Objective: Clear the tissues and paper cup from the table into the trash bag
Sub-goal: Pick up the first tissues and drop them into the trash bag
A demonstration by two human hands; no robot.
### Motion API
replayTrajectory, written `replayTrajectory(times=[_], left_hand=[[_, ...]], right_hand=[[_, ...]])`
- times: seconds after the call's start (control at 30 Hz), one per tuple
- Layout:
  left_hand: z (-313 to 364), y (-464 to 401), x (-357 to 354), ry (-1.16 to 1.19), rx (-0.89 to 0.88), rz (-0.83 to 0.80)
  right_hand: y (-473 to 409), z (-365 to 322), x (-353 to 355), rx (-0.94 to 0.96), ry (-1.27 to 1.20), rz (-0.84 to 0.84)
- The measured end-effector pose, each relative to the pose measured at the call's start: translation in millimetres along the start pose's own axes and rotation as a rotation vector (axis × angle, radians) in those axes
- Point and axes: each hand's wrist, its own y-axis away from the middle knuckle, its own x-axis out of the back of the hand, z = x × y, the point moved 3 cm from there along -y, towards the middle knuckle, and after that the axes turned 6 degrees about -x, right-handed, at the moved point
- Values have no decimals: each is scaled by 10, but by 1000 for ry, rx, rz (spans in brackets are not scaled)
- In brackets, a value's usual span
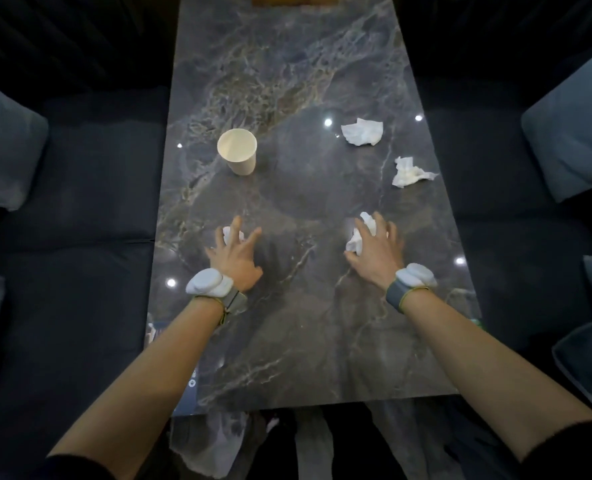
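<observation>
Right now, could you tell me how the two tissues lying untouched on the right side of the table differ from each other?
The far tissue is broader and lies fairly flat and spread; the near tissue is narrower and more twisted, with a corner trailing toward the table's right edge. The far tissue lies nearer the table's middle; the near tissue sits close to that edge. Both are white, crumpled and untouched.

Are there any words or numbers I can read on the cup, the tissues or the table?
No readable text anywhere.
The paper cup: plain, no print on the side that shows.
The four crumpled tissues, such as the far one: blank white.
The table: only marble veining and light glints.
A reflection at the table's near left edge shows small marks, too blurred to read.
</observation>
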Motion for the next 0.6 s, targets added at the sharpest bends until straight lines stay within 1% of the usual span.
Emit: replayTrajectory(times=[0.13, 0.23, 0.4, 0.5, 0.6], left_hand=[[-84, -48, -267, 38, 51, -54], [-121, 7, -429, 6, 52, -41], [-186, 270, -474, 139, 77, 46], [-223, 533, -452, 203, 109, 156], [-262, 822, -488, 253, 149, 233]], right_hand=[[-100, 39, -284, -33, 15, -71], [-39, 62, -451, 13, -38, -78], [179, 65, -509, 103, -294, -121], [307, -109, -472, 189, -322, -121], [458, -406, -455, 327, -311, -150]])
